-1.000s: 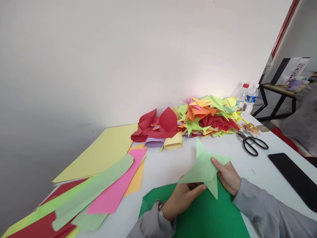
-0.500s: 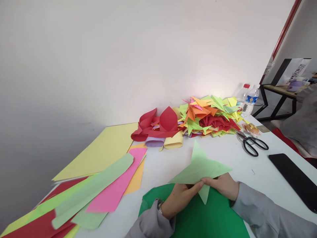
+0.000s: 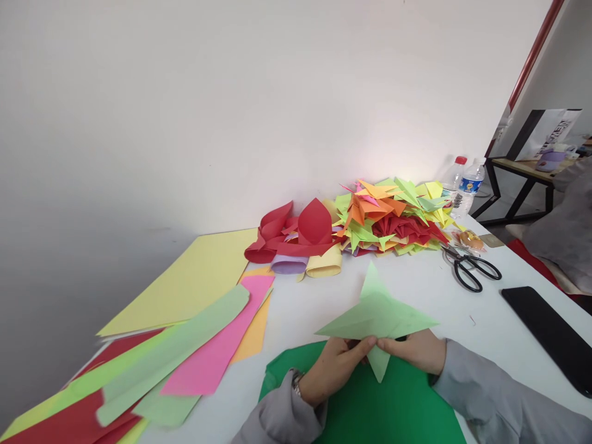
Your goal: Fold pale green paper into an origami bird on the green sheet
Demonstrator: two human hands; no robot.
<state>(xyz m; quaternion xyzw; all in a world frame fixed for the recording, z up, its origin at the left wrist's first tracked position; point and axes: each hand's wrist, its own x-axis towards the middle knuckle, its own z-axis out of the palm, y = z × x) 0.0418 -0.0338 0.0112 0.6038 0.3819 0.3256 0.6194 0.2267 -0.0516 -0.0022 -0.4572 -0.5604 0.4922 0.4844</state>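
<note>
A pale green folded paper star (image 3: 380,313) with four points is held up over a dark green sheet (image 3: 393,404) at the table's front. My left hand (image 3: 333,365) pinches its lower edge, thumb on top and the other fingers underneath. From the right, my right hand (image 3: 419,350) grips the same edge, its thumb tip close to the left thumb. One point of the star hangs down between the two thumbs. The fingers below the paper are mostly hidden.
Coloured paper strips (image 3: 176,354) and a pale yellow sheet (image 3: 185,283) lie left. Rolled red paper (image 3: 314,228) and a heap of folded paper stars (image 3: 393,216) stand by the wall. Scissors (image 3: 469,268), a black phone (image 3: 550,336) and plastic bottles (image 3: 468,185) are right. A person sits beyond.
The paper star has shifted slightly right and tilted a little. My left thumb has slid a bit along its lower edge, and the thumbs now sit side by side.
</note>
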